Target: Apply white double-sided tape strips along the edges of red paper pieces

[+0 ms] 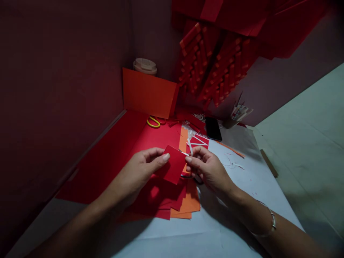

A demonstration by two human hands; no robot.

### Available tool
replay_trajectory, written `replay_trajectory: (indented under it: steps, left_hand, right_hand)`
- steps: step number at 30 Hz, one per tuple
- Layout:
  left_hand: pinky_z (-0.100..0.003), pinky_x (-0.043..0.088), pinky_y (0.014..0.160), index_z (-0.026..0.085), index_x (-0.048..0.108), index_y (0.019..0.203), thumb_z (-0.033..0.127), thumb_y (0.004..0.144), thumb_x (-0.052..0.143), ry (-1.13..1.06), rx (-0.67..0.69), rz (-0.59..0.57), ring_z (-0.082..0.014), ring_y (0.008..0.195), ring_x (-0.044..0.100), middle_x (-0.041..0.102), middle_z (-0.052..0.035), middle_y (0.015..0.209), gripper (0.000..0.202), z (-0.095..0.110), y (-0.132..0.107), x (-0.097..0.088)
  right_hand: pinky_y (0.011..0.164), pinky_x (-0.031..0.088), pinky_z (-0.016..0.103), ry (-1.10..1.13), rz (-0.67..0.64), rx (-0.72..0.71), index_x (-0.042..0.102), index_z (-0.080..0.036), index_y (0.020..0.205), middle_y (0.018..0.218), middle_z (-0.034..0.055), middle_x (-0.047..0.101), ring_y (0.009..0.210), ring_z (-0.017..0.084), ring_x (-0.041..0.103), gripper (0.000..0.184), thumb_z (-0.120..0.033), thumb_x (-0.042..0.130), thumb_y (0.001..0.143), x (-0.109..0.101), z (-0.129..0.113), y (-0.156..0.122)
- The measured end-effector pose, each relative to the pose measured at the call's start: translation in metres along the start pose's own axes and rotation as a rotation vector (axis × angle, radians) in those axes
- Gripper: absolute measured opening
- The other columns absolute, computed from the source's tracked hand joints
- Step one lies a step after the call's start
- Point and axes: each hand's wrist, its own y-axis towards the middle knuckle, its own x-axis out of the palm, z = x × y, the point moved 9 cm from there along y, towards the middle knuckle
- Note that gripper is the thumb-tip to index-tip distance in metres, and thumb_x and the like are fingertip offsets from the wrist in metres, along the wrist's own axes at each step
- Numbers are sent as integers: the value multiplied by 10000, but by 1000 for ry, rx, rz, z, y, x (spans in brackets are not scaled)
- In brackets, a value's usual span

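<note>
My left hand pinches a small red piece of paper between thumb and fingers, above the stacked sheets. At the paper's upper right corner, the thumb and fingers of my right hand are closed on a thin white strip. One end of the strip sticks up and curls above the fingertips; another part lies along the paper's top edge. A dark loop, perhaps a scissors handle, shows partly beneath my right hand. Red sheets and orange sheets lie under my hands.
Yellow-handled scissors lie on the red sheets behind my left hand. A phone and a cup of pens stand towards the wall. An orange folded card leans there, near hanging red paper rolls. Paper scraps dot the white table.
</note>
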Motion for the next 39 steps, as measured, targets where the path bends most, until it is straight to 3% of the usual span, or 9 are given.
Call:
replay_trajectory:
  steps: [3, 7, 11, 15, 20, 23, 26, 33, 39]
  left_hand:
    - [-309, 493, 675, 157, 652, 1031, 435, 829, 606, 44, -5, -2, -192, 754, 631, 685, -59, 861, 346, -1, 1, -1]
    - [-270, 444, 652, 194, 638, 1118, 424, 783, 670, 217, 109, 156, -153, 704, 576, 663, -16, 859, 407, 9, 0, -19]
    - [-235, 426, 638, 197, 667, 1007, 430, 839, 598, 250, 205, 177, -129, 668, 547, 629, 23, 761, 296, 19, -3, -22]
    - [-231, 434, 627, 183, 682, 829, 430, 885, 524, 310, 277, 179, -135, 650, 553, 621, 20, 684, 298, 28, -8, -18]
    - [-239, 471, 727, 213, 733, 918, 388, 815, 644, 359, 399, 394, -174, 807, 638, 736, -9, 880, 222, 43, -21, -29]
    - [-246, 489, 775, 227, 738, 942, 379, 812, 651, 340, 442, 455, -170, 814, 655, 748, -6, 905, 217, 46, -27, -32]
    - [-228, 486, 809, 236, 741, 945, 335, 812, 657, 351, 435, 417, -162, 861, 659, 754, 2, 925, 186, 45, -26, -27]
    - [-190, 486, 723, 230, 727, 887, 313, 832, 632, 268, 300, 144, -133, 785, 653, 747, 16, 853, 138, 28, -13, -5]
    - [-183, 474, 685, 207, 700, 880, 336, 837, 624, 221, 250, 101, -126, 761, 625, 716, 7, 824, 156, 23, -10, -2]
  right_hand:
    - [497, 441, 169, -22, -24, -34, 546, -197, 804, 622, -55, 602, 541, 83, 576, 241, -293, 758, 743, 1, -3, 0]
    - [560, 463, 189, -105, -62, -97, 580, -200, 856, 711, -27, 636, 581, 82, 575, 178, -353, 670, 842, 2, -16, -3]
    - [584, 491, 211, -268, -40, -171, 602, -195, 816, 776, 6, 617, 661, 110, 602, 168, -346, 604, 887, -1, -32, -8]
    - [520, 470, 212, -467, -48, -331, 638, -201, 804, 948, 37, 581, 652, 103, 564, 105, -286, 622, 862, 8, -47, -17]
    - [499, 418, 224, -677, -70, -516, 667, -197, 844, 882, 40, 549, 660, 117, 523, 53, -206, 615, 855, 24, -54, -30]
    - [507, 399, 232, -716, -21, -589, 656, -182, 843, 822, 27, 556, 623, 110, 499, 43, -176, 614, 852, 24, -62, -35]
    - [558, 408, 242, -725, -59, -585, 646, -176, 810, 771, 19, 590, 646, 119, 524, 51, -164, 617, 851, 29, -62, -38]
    - [576, 394, 244, -744, -81, -473, 648, -180, 797, 733, 5, 592, 641, 123, 527, 72, -175, 608, 857, 30, -47, -31]
    - [635, 414, 267, -740, -69, -435, 654, -179, 798, 738, 14, 610, 679, 143, 560, 89, -210, 602, 864, 29, -41, -26]
